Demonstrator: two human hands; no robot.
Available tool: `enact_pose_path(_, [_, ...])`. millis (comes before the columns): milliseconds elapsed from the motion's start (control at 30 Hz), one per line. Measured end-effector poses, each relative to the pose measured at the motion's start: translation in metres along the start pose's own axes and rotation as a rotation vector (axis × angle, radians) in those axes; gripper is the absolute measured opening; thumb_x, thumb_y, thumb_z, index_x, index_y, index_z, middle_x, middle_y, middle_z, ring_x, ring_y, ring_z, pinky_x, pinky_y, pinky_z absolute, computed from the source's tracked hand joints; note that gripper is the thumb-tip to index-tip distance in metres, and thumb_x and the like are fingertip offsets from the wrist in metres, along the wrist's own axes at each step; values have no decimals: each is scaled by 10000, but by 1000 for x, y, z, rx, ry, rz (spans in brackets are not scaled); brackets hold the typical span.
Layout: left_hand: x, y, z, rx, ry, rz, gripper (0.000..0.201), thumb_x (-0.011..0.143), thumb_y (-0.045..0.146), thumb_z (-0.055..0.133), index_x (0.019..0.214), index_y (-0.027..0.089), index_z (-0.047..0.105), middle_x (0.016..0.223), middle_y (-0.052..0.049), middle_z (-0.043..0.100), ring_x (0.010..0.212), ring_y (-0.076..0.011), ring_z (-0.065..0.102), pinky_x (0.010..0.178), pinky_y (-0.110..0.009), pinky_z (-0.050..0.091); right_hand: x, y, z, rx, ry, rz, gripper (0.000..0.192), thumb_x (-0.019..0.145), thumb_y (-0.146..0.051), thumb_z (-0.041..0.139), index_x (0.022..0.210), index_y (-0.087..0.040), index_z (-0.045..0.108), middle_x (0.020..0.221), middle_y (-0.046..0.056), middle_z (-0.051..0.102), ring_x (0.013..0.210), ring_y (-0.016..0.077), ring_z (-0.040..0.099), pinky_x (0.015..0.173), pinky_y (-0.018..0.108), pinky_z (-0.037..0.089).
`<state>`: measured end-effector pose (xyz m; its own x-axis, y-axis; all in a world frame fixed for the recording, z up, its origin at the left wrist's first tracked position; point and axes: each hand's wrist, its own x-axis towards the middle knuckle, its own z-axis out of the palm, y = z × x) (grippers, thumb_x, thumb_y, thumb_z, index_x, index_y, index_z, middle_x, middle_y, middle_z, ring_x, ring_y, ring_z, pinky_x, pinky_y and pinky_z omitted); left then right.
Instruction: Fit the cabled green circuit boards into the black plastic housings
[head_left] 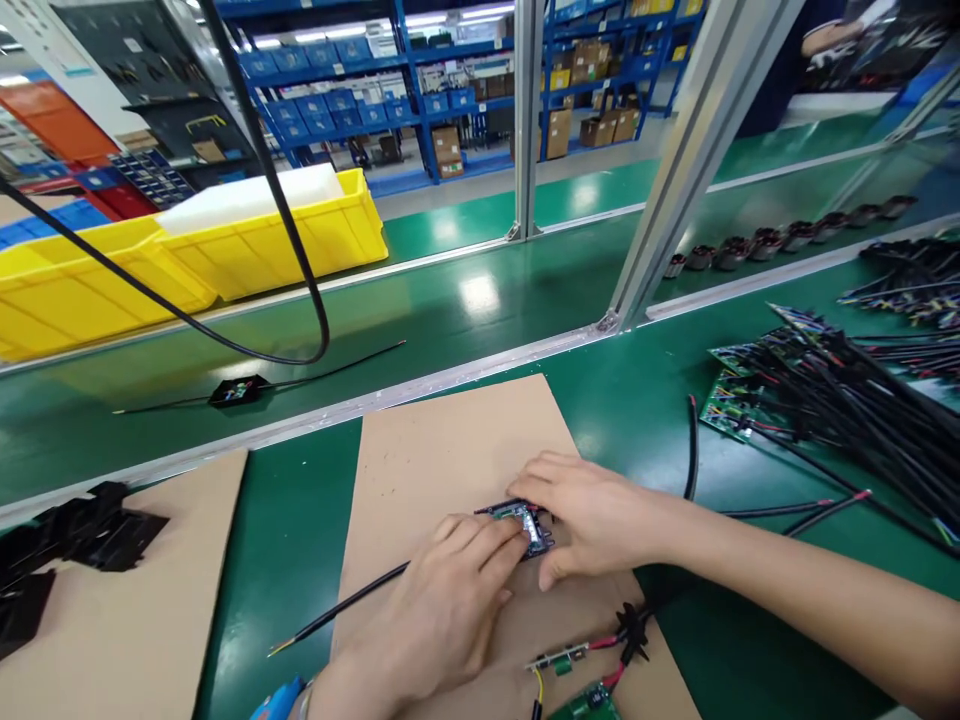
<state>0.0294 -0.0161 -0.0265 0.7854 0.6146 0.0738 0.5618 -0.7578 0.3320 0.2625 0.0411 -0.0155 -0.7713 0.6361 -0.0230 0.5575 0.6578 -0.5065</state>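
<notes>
A small black plastic case (538, 549) with a circuit board (531, 522) inside lies on a cardboard sheet (442, 440). My left hand (450, 590) has its bent fingers pressed on the board from the left. On the other side, my right hand (592, 515) grips the case's right end between thumb and fingers. A black cable (352, 600) with bare wire ends runs out to the left beneath my left hand. Below my hands, another circuit board (585, 705) with red wires and a black star-shaped part (632, 632) rests on the cardboard. My fingers hide part of the case.
Bundled black cables with boards (847, 390) are piled at right. Several black cases (82, 540) sit on another cardboard sheet (172, 590) at left. Beyond the metal rail (480, 365) lies a wired case (238, 390). Yellow bins (277, 240) and an upright post (675, 160) stand behind.
</notes>
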Motion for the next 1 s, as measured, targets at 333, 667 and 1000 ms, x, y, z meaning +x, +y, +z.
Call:
enact_pose_path(333, [-3, -8, 16, 43, 118, 29, 448, 873, 4, 434, 1278, 153, 556, 1193, -58, 658, 1013, -239, 586, 885, -404, 541, 0, 6, 0, 107, -20, -8, 586, 695, -376, 834, 1165, -140, 576, 1104, 89, 598, 1034, 240, 542, 899, 337, 432])
enact_pose_path(667, [-2, -7, 17, 49, 119, 28, 415, 865, -1, 401, 1222, 119, 576, 1145, -75, 660, 937, -232, 582, 846, -390, 541, -18, -1, -1, 74, -26, 104, 174, 861, -42, 440, 836, -167, 558, 816, 28, 600, 740, 157, 530, 672, 261, 379])
enact_pose_path(1000, [-3, -7, 23, 82, 10, -67, 701, 776, -10, 418, 1461, 104, 324, 1134, -131, 588, 939, -264, 537, 822, -450, 538, 5, -2, -8, -110, -163, 40, 222, 657, -32, 486, 776, -177, 604, 824, 32, 669, 778, 186, 624, 629, 273, 371])
